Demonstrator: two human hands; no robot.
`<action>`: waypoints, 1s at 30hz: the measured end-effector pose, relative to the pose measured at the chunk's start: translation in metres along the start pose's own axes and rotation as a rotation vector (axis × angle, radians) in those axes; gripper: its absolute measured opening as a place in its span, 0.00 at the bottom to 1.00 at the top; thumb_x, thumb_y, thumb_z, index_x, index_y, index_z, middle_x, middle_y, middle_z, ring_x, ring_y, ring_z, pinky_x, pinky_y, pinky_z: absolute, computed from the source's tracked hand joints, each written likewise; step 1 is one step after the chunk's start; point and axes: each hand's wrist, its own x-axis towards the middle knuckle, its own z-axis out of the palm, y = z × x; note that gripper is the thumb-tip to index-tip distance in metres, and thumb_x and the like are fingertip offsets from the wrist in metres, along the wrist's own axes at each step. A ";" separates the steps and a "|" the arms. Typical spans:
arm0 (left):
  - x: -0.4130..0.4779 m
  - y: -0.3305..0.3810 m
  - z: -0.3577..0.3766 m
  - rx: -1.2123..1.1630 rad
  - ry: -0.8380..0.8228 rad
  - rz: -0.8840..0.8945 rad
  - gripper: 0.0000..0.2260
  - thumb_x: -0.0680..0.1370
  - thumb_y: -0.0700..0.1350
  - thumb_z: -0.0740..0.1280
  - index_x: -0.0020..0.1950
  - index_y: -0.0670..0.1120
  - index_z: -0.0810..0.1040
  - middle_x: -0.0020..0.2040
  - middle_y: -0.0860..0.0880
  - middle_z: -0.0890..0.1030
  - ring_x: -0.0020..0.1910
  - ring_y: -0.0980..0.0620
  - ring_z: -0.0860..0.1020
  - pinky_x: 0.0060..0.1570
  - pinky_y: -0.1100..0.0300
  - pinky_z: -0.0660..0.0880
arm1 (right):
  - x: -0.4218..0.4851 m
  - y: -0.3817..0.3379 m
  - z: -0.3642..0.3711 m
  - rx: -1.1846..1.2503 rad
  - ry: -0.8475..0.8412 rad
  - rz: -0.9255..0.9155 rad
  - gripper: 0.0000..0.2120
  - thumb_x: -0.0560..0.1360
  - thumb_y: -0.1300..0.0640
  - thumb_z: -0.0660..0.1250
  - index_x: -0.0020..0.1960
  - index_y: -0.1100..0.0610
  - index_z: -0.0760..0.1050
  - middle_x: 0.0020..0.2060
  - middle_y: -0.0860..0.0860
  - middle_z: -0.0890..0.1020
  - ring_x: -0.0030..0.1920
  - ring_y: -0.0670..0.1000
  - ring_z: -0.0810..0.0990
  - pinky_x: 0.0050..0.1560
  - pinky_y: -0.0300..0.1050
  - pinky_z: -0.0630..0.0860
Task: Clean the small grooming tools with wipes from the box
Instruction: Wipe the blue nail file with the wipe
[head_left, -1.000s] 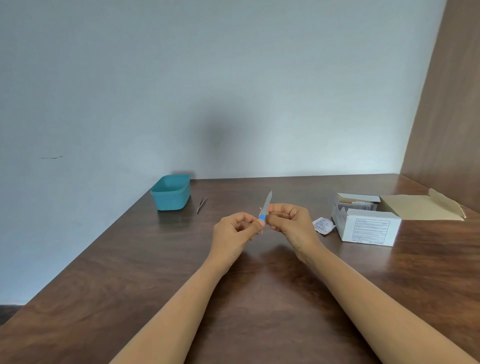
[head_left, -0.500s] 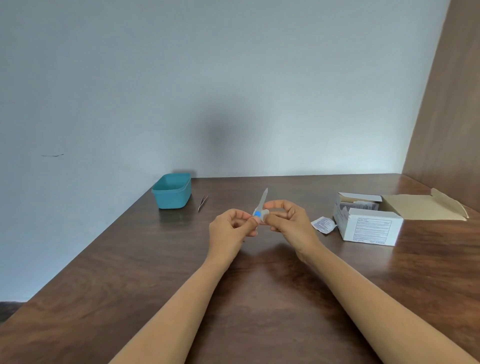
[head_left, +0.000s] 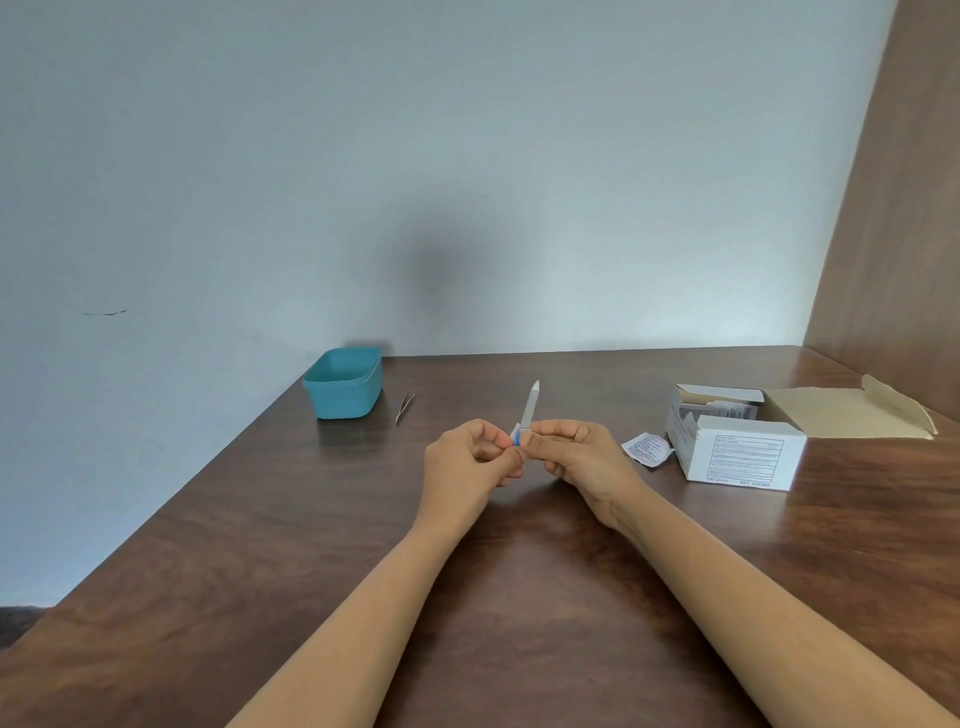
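A small nail file (head_left: 532, 408) with a pale blade and a blue handle stands nearly upright above the table's middle. My left hand (head_left: 467, 462) pinches its blue handle end. My right hand (head_left: 576, 457) pinches the bottom of the blade from the other side, and a scrap of white shows between the fingertips; whether it is a wipe I cannot tell. The white wipe box (head_left: 743, 452) stands open at the right, with packets inside. A torn wipe packet (head_left: 645, 448) lies just left of the box. Metal tweezers (head_left: 405, 407) lie near the back left.
A teal plastic container (head_left: 344, 384) sits at the back left corner of the brown wooden table (head_left: 519, 571), beside the tweezers. A pale wall runs behind the table and a wooden panel (head_left: 893, 208) closes the right side. The box's flap lies open to the right.
The file has tipped slightly more upright and less of its blue handle shows. Both hands stay together at its lower end, almost in the same place.
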 end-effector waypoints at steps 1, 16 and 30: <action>0.000 0.000 0.001 0.013 -0.016 0.015 0.05 0.71 0.37 0.73 0.43 0.39 0.79 0.32 0.45 0.84 0.34 0.52 0.84 0.35 0.65 0.78 | 0.000 0.000 0.000 0.014 0.006 0.000 0.03 0.71 0.61 0.73 0.45 0.57 0.84 0.34 0.50 0.83 0.34 0.43 0.74 0.38 0.37 0.68; 0.007 0.009 -0.010 -0.507 -0.088 -0.243 0.13 0.77 0.48 0.68 0.59 0.45 0.80 0.54 0.49 0.84 0.54 0.55 0.82 0.48 0.65 0.79 | -0.003 -0.011 -0.002 0.092 -0.148 0.146 0.05 0.72 0.62 0.71 0.38 0.57 0.82 0.34 0.52 0.82 0.33 0.45 0.77 0.37 0.35 0.72; 0.009 0.010 -0.016 -0.637 -0.310 -0.244 0.08 0.79 0.38 0.63 0.55 0.43 0.80 0.50 0.48 0.85 0.51 0.53 0.83 0.51 0.61 0.80 | -0.008 -0.018 -0.004 -0.070 -0.315 0.164 0.04 0.72 0.64 0.71 0.45 0.59 0.83 0.36 0.51 0.83 0.37 0.45 0.78 0.41 0.34 0.74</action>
